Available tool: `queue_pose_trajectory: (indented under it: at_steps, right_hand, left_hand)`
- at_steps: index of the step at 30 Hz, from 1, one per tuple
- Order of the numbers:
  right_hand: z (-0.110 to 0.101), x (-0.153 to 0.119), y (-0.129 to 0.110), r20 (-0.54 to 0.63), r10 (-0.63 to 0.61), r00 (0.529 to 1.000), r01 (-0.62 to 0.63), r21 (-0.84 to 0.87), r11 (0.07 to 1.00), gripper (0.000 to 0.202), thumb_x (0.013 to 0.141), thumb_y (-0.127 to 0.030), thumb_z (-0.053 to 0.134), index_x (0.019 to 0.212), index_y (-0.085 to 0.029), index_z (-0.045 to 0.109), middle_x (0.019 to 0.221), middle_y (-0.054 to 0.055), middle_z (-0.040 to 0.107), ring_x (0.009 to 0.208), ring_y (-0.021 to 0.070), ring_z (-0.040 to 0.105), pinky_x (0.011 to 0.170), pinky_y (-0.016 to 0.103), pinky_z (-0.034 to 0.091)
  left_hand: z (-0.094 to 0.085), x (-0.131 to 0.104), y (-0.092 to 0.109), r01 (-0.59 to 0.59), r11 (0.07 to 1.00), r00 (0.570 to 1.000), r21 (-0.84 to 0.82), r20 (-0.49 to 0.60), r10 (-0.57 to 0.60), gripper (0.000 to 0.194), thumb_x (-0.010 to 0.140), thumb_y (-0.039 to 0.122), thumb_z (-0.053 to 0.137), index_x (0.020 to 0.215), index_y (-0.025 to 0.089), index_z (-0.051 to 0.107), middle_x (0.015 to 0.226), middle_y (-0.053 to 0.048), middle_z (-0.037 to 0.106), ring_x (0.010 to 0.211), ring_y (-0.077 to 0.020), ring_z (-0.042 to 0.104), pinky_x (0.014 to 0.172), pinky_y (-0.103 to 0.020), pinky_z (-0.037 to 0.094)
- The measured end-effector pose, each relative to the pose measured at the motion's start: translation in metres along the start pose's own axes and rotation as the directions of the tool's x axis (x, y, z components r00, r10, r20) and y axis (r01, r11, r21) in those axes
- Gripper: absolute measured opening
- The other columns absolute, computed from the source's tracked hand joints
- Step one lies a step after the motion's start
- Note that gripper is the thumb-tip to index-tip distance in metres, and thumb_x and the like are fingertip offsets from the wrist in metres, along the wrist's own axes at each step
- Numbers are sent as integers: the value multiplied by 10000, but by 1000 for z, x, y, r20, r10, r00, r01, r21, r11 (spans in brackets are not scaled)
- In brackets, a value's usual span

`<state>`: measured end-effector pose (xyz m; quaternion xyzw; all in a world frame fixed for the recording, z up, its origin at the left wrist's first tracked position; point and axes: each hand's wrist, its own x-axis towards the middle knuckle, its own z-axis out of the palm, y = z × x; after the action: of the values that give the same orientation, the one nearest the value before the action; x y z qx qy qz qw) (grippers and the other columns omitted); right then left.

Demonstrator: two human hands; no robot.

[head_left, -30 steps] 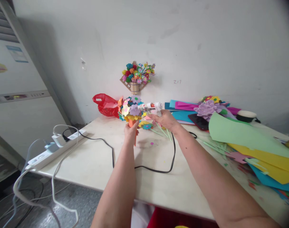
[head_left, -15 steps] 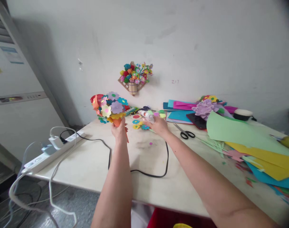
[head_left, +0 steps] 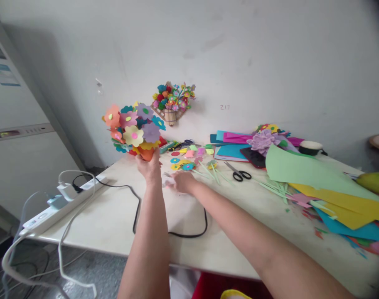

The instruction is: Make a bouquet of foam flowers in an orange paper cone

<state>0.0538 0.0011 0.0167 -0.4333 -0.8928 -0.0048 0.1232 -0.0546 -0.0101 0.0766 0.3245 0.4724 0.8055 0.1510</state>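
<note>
My left hand [head_left: 149, 167] is wrapped round the orange base of a bouquet of paper flowers [head_left: 133, 131], raised above the table. The flowers are purple, pink, orange, cream and blue. My right hand [head_left: 183, 182] is closed low over the table, right of the bouquet. It grips a pale glue gun [head_left: 167, 181], mostly hidden by the fingers, with a black cord [head_left: 189, 236] trailing below. Beyond it lie cut paper flowers [head_left: 188, 166] in blue and yellow. Pale green paper strips [head_left: 212, 172] lie to its right.
Black-handled scissors [head_left: 238, 172] lie right of centre. Coloured paper sheets [head_left: 326, 178] cover the right side, with a purple flower [head_left: 264, 141] behind. A power strip [head_left: 65, 203] with plugs runs along the left edge. A flower basket [head_left: 171, 116] is against the wall.
The bouquet has risen and tilted so more flower faces show. My right hand has come back nearer and left with the glue gun, uncovering paper pieces and strips.
</note>
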Motion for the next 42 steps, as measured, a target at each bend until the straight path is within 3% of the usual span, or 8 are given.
queue_pose_trajectory:
  at_steps: [4, 10, 15, 24, 29, 33, 36, 42]
  right_hand:
    - [-1, 2, -1, 35, -35, 999, 35, -3, 999, 394, 864, -390, 489, 1164, -160, 603, 1184, 148, 615, 1116, 260, 562, 858, 331, 461]
    - [-31, -20, 44, 99, 155, 983, -153, -26, 988, 266, 828, -327, 534, 1019, -256, 705, 1111, 48, 681, 1016, 219, 618, 767, 274, 454]
    - [-37, -46, 57, 219, 74, 973, -77, 3, 997, 272, 758, -357, 633, 995, -260, 724, 1014, 24, 712, 923, 193, 637, 670, 228, 419]
    - [-21, -62, 47, 89, -121, 989, 140, -256, 956, 275, 794, -94, 491, 902, -127, 741, 980, 140, 696, 901, 244, 645, 731, 306, 472]
    - [-9, -54, 64, -159, 66, 985, -34, 194, 980, 207, 787, -132, 525, 807, -153, 730, 854, 94, 719, 810, 197, 663, 721, 292, 499]
    - [-21, -45, 70, -173, 408, 896, -89, 832, 548, 162, 774, -240, 568, 785, -141, 696, 676, 35, 690, 476, 96, 557, 465, 219, 456]
    - [-43, -45, 64, -211, 435, 876, 89, 955, 284, 225, 678, -360, 676, 721, -139, 681, 585, 10, 653, 413, 66, 490, 402, 188, 398]
    - [-80, -46, 47, -335, 468, 818, 286, 942, 174, 312, 614, -443, 725, 674, -145, 654, 502, -26, 583, 376, 43, 395, 362, 186, 291]
  left_hand:
    - [13, -11, -7, 26, 1000, 994, -6, 102, -26, 449, 585, 435, 723, 795, 219, 389, 584, 66, 534, 360, -87, 459, 379, -220, 359]
    - [20, -27, -23, 94, 996, 975, 6, 201, -93, 436, 592, 442, 729, 805, 205, 431, 573, 52, 557, 358, -81, 447, 373, -212, 348]
    - [22, -37, -27, 174, 985, 944, -2, 286, -167, 432, 592, 429, 738, 820, 196, 455, 561, 43, 564, 344, -74, 419, 353, -207, 317]
    - [21, -43, -37, 208, 978, 912, 20, 358, -201, 406, 608, 439, 732, 802, 190, 475, 536, 46, 548, 341, -68, 416, 348, -201, 307]
    - [20, -44, -36, 224, 974, 885, 34, 413, -217, 401, 612, 433, 724, 805, 185, 474, 551, 37, 565, 337, -66, 420, 348, -202, 302]
    - [19, -47, -34, 224, 973, 852, 49, 475, -220, 408, 612, 432, 724, 808, 182, 468, 548, 47, 556, 336, -66, 425, 348, -200, 309]
    - [19, -49, -33, 228, 972, 831, 59, 508, -226, 423, 606, 444, 728, 818, 181, 473, 553, 54, 544, 337, -62, 422, 345, -197, 300]
    - [21, -51, -36, 215, 974, 807, 78, 548, -222, 463, 589, 481, 746, 822, 176, 488, 551, 52, 537, 332, -62, 421, 335, -201, 299]
